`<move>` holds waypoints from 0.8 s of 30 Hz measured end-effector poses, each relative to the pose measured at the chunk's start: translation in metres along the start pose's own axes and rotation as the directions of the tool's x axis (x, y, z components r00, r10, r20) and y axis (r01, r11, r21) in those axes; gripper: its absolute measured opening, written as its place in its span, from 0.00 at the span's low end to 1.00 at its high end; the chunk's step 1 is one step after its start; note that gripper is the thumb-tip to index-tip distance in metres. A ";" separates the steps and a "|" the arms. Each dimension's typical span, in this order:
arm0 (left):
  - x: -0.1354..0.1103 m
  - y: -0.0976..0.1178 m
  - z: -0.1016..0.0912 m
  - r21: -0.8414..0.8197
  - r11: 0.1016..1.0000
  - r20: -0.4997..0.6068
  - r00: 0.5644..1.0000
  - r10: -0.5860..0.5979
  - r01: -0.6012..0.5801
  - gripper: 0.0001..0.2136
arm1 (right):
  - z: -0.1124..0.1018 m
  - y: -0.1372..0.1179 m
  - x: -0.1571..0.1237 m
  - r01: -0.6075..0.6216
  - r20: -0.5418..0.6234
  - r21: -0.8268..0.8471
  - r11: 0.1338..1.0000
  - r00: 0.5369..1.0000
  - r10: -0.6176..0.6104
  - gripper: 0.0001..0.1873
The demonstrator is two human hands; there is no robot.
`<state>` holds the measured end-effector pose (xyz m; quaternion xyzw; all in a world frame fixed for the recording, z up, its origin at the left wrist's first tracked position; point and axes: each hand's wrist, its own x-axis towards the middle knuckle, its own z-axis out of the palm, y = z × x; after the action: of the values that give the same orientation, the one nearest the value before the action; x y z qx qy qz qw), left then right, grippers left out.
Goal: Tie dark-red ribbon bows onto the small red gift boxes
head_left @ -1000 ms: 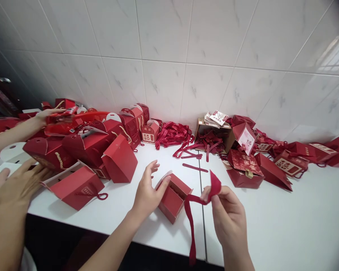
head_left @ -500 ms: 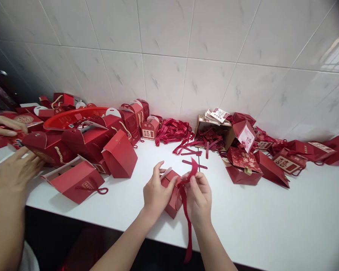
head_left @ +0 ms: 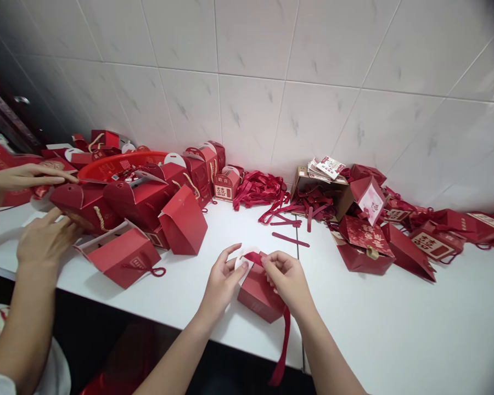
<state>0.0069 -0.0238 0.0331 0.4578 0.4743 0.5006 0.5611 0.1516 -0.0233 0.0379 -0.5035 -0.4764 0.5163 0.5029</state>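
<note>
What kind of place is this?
Probably a home or small workshop where gift boxes are assembled: a white counter against a tiled wall, heaps of red gift boxes and loose ribbons; the left hand holds a small red box, the right hand its ribbon.

So the small box (head_left: 260, 291) sits near the front edge of the surface (head_left: 415, 329), about mid-way along, and a ribbon (head_left: 283, 345) runs from its top down over that edge. Left of it there's a folded box (head_left: 123, 255), behind that a pile of boxes (head_left: 140, 200), and a basket (head_left: 107, 164) further back, close to the wall (head_left: 251, 82). Straight behind the small box lies a loose strip (head_left: 290, 240), then a heap of ribbons (head_left: 259, 189) against the wall. Right of the heap is a carton (head_left: 302, 181) with cards (head_left: 327, 167) on top, and more boxes (head_left: 366, 241) spread off to the right.
</note>
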 end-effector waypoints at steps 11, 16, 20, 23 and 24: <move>-0.007 -0.001 0.003 -0.134 0.990 0.003 0.999 -0.035 0.035 0.27 | 0.003 0.005 0.002 0.041 -0.071 -0.164 0.986 0.996 -0.053 0.16; -0.006 -0.003 0.003 -0.139 0.990 0.004 1.000 -0.031 0.031 0.27 | 0.005 0.004 0.002 0.045 -0.051 -0.140 0.989 0.997 -0.053 0.16; -0.005 -0.006 0.002 -0.140 0.990 0.016 1.000 -0.011 0.013 0.26 | 0.006 0.004 0.001 0.055 -0.048 -0.175 0.983 0.997 -0.064 0.16; -0.005 -0.009 0.001 -0.124 0.992 0.021 1.000 0.011 -0.009 0.27 | 0.007 0.006 0.000 0.057 -0.048 -0.213 0.975 0.996 -0.068 0.16; -0.005 -0.009 0.001 -0.115 0.993 0.018 1.000 0.019 -0.017 0.28 | 0.007 0.007 0.000 0.055 -0.058 -0.221 0.974 0.996 -0.069 0.16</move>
<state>0.0089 -0.0297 0.0243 0.4338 0.4352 0.5279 0.5863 0.1441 -0.0230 0.0317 -0.5573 -0.5291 0.4279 0.4757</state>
